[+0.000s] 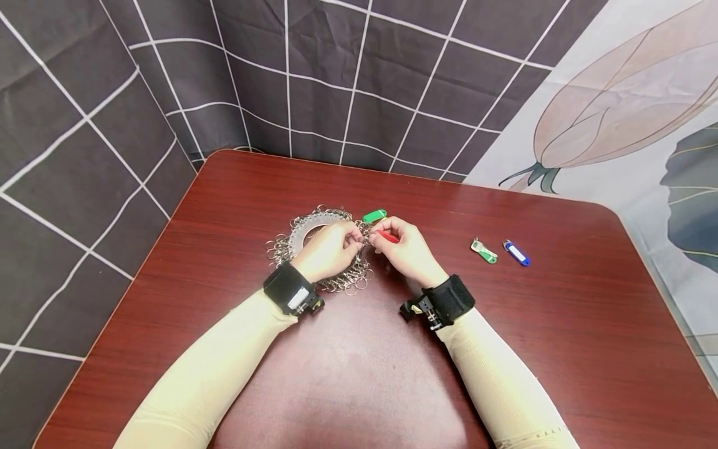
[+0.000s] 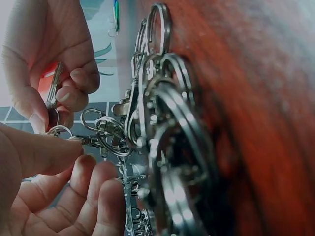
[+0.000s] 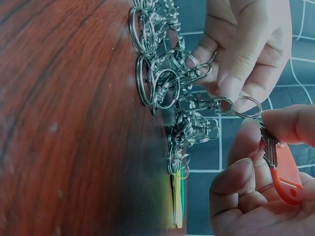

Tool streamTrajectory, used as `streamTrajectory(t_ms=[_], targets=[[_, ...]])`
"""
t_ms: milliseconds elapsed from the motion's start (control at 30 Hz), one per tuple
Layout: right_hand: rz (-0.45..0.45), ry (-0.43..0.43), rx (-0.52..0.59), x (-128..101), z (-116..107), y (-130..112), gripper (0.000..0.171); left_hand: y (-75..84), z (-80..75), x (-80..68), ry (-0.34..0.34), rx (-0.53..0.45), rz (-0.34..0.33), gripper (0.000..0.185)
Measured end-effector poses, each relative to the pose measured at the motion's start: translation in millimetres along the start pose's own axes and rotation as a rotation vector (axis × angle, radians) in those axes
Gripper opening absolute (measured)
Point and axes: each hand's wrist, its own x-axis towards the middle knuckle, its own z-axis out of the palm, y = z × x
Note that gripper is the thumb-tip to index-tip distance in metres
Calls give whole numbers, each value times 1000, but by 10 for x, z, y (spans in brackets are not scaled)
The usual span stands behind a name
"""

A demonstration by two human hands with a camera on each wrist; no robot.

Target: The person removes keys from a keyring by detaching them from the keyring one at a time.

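Left hand [image 1: 331, 249]: fingers narrowed in a pinch where a metal clasp [image 3: 214, 104] meets a small split ring [image 3: 247, 106].

Right hand [image 1: 404, 249]: thumb and forefinger closed on the head of a key [image 3: 269, 150], close by the split ring; its red tag [image 3: 287, 182] lies against the curled fingers.

Clear ring holder [image 1: 297, 236]: round, on the surface [image 1: 336, 349] beneath and beside the left hand, fringed all round with clasps and metal rings. The pinched clasp stands out from its right edge, between the two hands.

Green tag [image 1: 374, 216]: on the surface, just beyond the right hand; a yellow tag [image 3: 177, 196] close beside it, mostly hidden in the head view.

Keys with a green tag [image 1: 483, 251] and a blue tag [image 1: 516, 253]: to the right, near each other, well apart from the hands.

Condition note: whether the split ring is threaded through the clasp or merely touching it cannot be told, fingertips covering the join.

Risks, as judged: small, smooth metal could slip from a light pinch, dropping key and tag; crowded neighbouring rings could snag; a pull from either hand might drag the holder, since neither appears to brace it.
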Motion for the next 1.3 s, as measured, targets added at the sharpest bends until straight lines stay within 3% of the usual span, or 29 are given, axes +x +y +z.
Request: streamTrajectory(t_ms=[133,267,467,700,1300], targets=[[11,5,2,51,2,141,14,-10,0,-13,1,13,-25,4],[24,5,12,120,10,325,15,-14,-8,-24,44,30,-31,4],[56,-13,18,120,24,374,14,-14,-9,-20,120,1,-41,3],[42,-37,-1,109,32,385,11,-31,6,-11,181,-21,2,5],[23,36,0,119,44,345,12,-1,-17,-27,61,-9,-13,5]])
